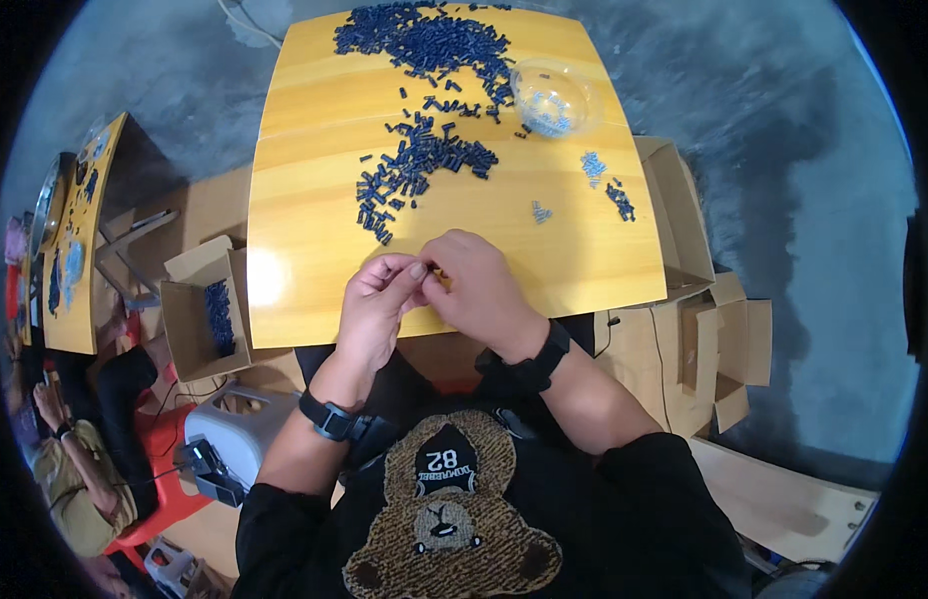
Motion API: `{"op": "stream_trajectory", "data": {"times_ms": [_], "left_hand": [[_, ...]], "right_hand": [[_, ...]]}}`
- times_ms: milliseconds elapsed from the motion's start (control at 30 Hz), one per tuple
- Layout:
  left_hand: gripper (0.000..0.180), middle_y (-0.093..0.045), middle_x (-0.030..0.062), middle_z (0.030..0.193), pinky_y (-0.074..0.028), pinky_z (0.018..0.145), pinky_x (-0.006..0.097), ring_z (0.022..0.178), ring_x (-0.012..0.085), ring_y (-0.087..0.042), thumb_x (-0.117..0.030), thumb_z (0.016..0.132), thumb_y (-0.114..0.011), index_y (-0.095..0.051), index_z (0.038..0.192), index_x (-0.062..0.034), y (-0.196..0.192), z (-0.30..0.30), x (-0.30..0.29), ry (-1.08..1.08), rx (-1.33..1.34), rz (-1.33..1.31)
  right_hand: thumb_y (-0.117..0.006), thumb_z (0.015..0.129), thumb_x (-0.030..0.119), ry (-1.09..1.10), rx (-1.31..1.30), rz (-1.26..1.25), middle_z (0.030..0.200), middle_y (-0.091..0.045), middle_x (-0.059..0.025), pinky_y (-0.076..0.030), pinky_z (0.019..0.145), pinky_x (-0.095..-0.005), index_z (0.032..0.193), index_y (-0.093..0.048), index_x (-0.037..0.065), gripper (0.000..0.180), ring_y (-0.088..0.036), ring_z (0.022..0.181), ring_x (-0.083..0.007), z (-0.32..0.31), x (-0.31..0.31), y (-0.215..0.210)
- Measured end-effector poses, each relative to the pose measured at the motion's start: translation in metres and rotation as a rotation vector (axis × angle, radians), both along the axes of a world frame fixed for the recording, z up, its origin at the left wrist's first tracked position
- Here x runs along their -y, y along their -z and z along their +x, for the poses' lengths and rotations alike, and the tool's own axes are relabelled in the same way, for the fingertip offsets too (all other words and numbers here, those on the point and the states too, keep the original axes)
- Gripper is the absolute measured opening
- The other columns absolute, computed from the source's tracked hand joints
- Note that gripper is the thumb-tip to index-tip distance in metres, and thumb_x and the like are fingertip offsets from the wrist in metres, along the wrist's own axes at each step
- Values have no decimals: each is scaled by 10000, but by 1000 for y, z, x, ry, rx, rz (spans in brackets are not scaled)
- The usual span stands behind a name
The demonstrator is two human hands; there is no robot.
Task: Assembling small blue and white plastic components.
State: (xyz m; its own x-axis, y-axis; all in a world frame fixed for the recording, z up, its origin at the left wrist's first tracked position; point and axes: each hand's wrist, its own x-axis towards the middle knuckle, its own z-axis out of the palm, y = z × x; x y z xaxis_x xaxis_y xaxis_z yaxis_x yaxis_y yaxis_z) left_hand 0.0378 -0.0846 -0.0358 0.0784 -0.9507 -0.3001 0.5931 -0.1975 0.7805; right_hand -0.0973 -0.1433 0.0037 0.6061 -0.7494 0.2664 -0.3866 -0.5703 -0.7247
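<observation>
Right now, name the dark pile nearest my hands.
The middle pile, its near end closest; the big pile lies farther away, the small pile off to the right.

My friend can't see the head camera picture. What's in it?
A person's left hand and right hand meet over a yellow table; anything they hold is too small to tell. Beyond lie heaps of small dark pieces and, to the right, a clear bowl with pale bits inside.

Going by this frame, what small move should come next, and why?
Probably a slight firming of the pinch: the left hand and right hand meet at the fingertips over the table. Anything between them is mostly hidden, but if it resembles the tiny dark pieces beyond, it could slip.
</observation>
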Motion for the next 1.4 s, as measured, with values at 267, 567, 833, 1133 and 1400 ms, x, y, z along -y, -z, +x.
{"op": "stream_trajectory", "data": {"times_ms": [267, 567, 833, 1133, 1400], "left_hand": [[160, -640, 88, 898, -484, 677, 231, 743, 128, -596, -54, 879, -536, -596, 1006, 24, -3, -3, 0, 52, -9, 22], [195, -627, 75, 941, -476, 710, 234, 810, 121, -585, -21, 849, -564, -580, 1040, 11, -8, -8, -8, 60, -26, 10], [198, -625, 73, 935, -477, 708, 235, 807, 120, -584, -25, 859, -547, -575, 1052, 11, -13, -8, -12, 86, -25, 0], [141, -635, 73, 859, -488, 657, 227, 744, 131, -600, -61, 868, -551, -604, 978, 10, -13, -6, -20, 106, -58, 29], [115, -636, 71, 844, -487, 614, 227, 712, 131, -602, -83, 866, -562, -606, 939, -6, -20, -6, -24, 174, 42, 79]], "right_hand": [[-580, 737, -10, 44, 245, 253, 783, -573, -109, -470, 561, -261, 860, -599, -10, 125, -588, 629, -189, -20, -4, 0], [-591, 741, -1, 67, 227, 276, 774, -571, -92, -467, 562, -243, 852, -600, 2, 111, -574, 619, -153, -19, -14, -3], [-614, 741, 14, 85, 244, 320, 763, -564, -70, -450, 548, -223, 846, -600, 6, 106, -554, 603, -120, -23, -19, 0], [-649, 745, 56, 103, 264, 315, 728, -559, -48, -421, 517, -212, 815, -618, 6, 91, -523, 573, -92, -31, -24, 0], [-642, 746, 53, 127, 275, 278, 734, -572, -50, -425, 528, -216, 852, -625, 16, 114, -529, 585, -97, -36, -28, 1]]}}
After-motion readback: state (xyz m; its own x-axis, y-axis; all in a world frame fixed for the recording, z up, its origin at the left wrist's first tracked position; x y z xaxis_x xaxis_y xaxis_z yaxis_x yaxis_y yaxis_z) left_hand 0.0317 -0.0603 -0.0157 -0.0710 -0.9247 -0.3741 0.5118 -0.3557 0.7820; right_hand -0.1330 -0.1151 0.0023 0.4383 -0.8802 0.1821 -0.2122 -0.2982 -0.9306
